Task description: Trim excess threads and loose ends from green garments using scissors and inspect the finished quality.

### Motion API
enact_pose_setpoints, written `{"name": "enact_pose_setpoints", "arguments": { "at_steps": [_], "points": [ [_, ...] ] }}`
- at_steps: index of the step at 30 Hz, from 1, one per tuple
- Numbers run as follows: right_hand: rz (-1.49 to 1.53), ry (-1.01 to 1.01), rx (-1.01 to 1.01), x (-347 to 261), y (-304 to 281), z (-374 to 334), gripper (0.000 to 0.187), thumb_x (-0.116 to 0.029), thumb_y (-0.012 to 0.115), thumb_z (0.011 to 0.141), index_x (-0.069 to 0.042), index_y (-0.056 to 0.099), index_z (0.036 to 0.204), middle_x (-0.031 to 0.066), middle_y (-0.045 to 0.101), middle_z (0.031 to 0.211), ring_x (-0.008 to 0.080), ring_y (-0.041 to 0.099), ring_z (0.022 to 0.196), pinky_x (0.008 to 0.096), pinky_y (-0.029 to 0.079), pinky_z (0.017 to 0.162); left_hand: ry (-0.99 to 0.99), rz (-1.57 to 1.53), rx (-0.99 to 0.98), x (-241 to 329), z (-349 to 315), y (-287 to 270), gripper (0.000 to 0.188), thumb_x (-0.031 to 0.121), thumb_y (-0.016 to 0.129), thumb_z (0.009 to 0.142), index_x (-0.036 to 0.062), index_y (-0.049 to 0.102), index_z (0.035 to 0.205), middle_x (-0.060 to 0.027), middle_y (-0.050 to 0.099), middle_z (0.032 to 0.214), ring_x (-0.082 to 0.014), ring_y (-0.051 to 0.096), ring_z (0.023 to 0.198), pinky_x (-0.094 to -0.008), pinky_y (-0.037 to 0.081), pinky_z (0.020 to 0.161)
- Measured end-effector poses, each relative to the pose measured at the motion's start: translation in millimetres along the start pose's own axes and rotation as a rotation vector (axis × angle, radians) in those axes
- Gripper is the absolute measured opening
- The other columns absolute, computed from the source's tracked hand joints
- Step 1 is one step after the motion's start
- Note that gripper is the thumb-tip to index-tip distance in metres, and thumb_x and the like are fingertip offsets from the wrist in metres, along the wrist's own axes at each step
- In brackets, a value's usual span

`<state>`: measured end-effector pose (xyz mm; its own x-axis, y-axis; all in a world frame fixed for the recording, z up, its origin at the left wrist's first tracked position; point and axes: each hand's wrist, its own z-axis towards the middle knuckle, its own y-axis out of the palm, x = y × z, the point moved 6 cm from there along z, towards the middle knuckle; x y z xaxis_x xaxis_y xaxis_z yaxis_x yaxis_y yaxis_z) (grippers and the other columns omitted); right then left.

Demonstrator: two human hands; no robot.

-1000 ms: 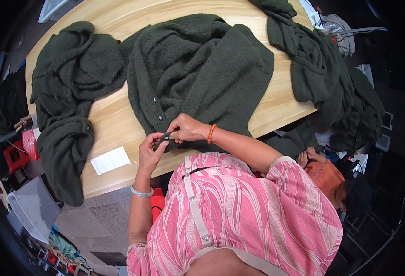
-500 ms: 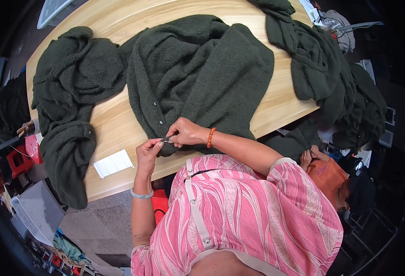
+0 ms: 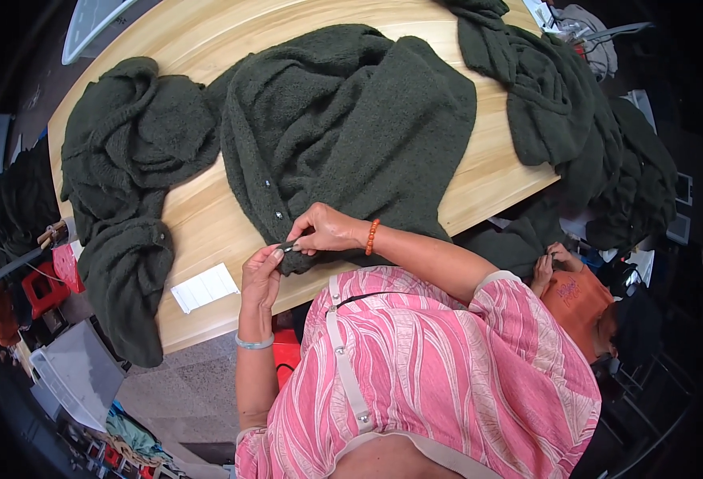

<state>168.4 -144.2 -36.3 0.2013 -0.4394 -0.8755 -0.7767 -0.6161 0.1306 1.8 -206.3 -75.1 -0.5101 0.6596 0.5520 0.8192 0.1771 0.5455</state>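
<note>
A dark green knitted cardigan (image 3: 359, 136) lies bunched on the pale wooden table, its lower edge at my side. Small shiny buttons (image 3: 279, 215) run down its front band. My left hand (image 3: 261, 275), closed in a pinch, holds the cardigan's edge near the table's front. Pressed close beside it, my right hand (image 3: 329, 230) is closed on the same edge, thumb and fingertips together. Something small and shiny shows between the two sets of fingertips, too small to name for certain.
More dark green knitwear is heaped on the table's left (image 3: 140, 128) and right (image 3: 547, 104). White paper (image 3: 205, 288) lies left of my hands. Beyond the right edge sits a co-worker in orange (image 3: 575, 299). A grey bin (image 3: 80, 371) and red stool (image 3: 46, 289) stand lower left.
The whole view has shifted slightly. Both hands stay pinched on the cardigan's edge, with only small finger movement. The co-worker's hands at the right have shifted a little.
</note>
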Motion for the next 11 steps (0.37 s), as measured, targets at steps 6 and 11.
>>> {"name": "enact_pose_setpoints", "arguments": {
  "at_steps": [6, 11],
  "points": [
    [0.016, 0.02, -0.011, 5, 1, 1, 0.017, -0.004, 0.064, 0.083, 0.006, 0.07, 0.096, 0.006, 0.068, 0.071, 0.0078, 0.063, 0.062, 0.0228, 0.051, 0.058, 0.093, 0.154, 0.069, -3, 3, -4, 0.013, 0.003, 0.062, 0.092, -0.0019, 0.065, 0.104, -0.0068, 0.068, 0.094, -0.0107, 0.063, 0.082, -0.023, 0.051, 0.077],
    [0.031, 0.011, -0.005, 11, -3, 2, 0.017, -0.005, 0.064, 0.085, 0.004, 0.071, 0.097, 0.0072, 0.068, 0.073, 0.009, 0.064, 0.064, 0.024, 0.053, 0.061, 0.122, 0.135, 0.036, -1, 7, 14, 0.014, 0.004, 0.061, 0.092, -0.0016, 0.063, 0.106, -0.0044, 0.067, 0.093, -0.0087, 0.062, 0.08, -0.0213, 0.049, 0.074]
  ]
}}
